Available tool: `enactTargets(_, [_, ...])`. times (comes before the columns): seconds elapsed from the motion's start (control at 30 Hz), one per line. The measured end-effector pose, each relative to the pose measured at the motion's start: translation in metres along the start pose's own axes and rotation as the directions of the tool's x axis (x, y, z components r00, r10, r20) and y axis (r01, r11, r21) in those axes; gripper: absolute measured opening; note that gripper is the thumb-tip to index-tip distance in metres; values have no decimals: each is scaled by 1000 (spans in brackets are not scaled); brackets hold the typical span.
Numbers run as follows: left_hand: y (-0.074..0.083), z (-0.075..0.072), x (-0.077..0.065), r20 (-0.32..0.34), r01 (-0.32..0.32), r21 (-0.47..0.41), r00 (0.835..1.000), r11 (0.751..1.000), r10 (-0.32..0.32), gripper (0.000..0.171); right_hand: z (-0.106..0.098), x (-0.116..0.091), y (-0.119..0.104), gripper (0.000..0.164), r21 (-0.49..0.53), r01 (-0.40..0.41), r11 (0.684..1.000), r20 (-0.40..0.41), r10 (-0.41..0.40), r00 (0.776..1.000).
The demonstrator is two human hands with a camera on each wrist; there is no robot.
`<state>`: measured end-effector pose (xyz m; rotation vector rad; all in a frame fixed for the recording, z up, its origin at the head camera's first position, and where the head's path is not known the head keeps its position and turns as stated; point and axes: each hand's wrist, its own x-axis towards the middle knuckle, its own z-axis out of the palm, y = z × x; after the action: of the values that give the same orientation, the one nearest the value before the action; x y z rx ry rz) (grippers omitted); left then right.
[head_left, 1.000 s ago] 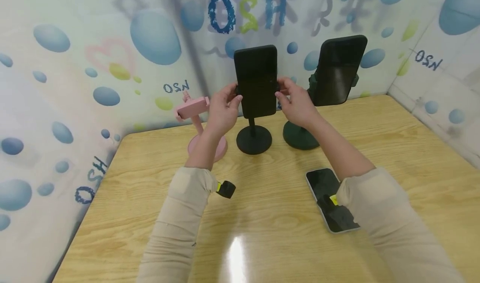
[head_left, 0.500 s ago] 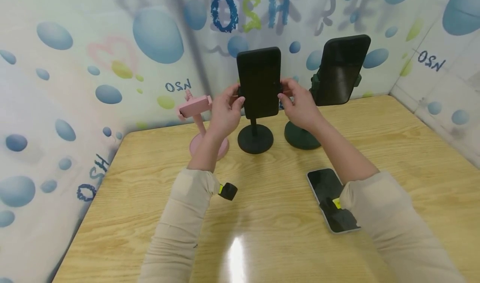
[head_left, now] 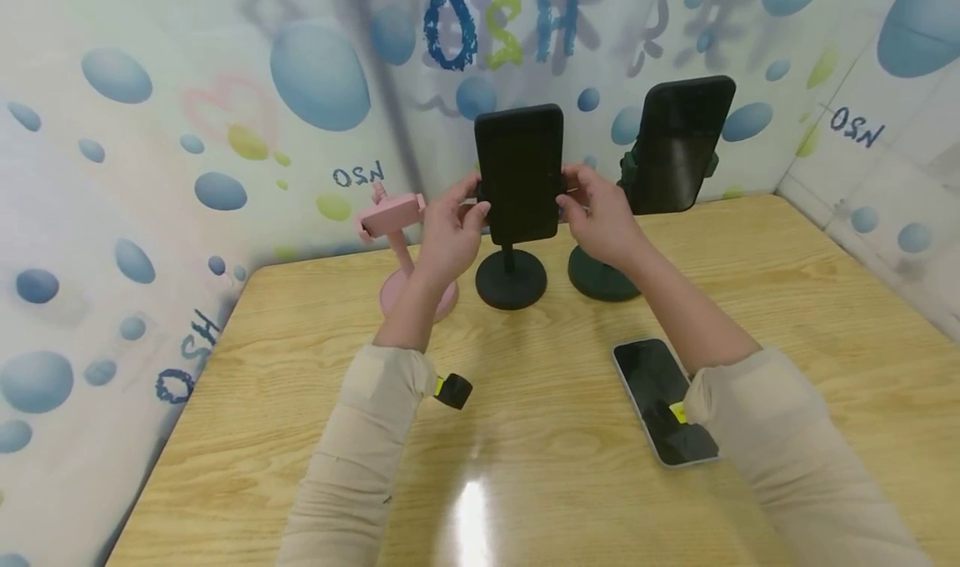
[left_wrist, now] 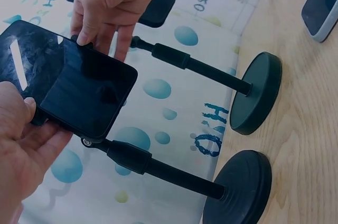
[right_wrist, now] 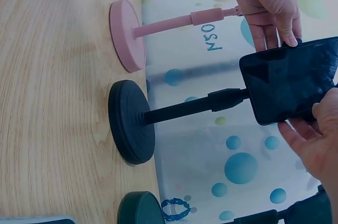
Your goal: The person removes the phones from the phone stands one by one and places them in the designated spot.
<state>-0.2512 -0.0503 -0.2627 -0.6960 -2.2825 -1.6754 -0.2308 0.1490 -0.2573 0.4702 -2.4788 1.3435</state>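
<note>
A black phone (head_left: 519, 154) stands upright in the clamp of a black phone stand (head_left: 511, 279), at the middle of the table's back. On its left edge my left hand (head_left: 448, 229) pinches the clamp's side, thumb in front and fingers behind. My right hand (head_left: 603, 217) does the same on the opposite edge. The left wrist view shows the right thumb pressed on the small clamp arm at the phone's (left_wrist: 79, 84) edge. Behind the phone, most of the holder is hidden. In the right wrist view the black stand's pole (right_wrist: 182, 110) leads up to the phone.
To the left is a pink phone stand (head_left: 393, 214) with no phone in its clamp. A dark green stand (head_left: 603, 275) on the right bears another black phone (head_left: 678, 146). A phone with a light rim (head_left: 648, 383) lies flat on the wooden table (head_left: 525, 500), partly under my right forearm.
The held phone's top edge has come slightly lower against the wall. Both hands keep their grip at its sides. The other stands and the flat phone stay in place.
</note>
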Motion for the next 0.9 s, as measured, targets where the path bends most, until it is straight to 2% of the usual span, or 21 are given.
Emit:
enactTargets(0.27, [0,-1,-4,-37,-18,55,999,998,20,37,2,-2,-3,36,-54,24,998,-41,-26,999])
enactTargets(0.5, [2,-2,-9,-35,-39,-17,999,999,39,37,2,-5,-2,35,-67,45,997,-46,-48,998])
enactTargets(0.67, [21,-5,-18,-33,-66,-24,997,998,65,37,2,-7,-2,34,-77,76,994,-49,-80,996])
enactTargets(0.73, [28,-6,-22,-37,-58,-7,998,998,57,38,3,-7,-2,33,-77,94,993,-51,-98,994])
enactTargets(0.9, [27,-9,-23,-39,-11,-7,999,1000,10,40,4,-9,-5,30,-86,151,985,-56,-156,986])
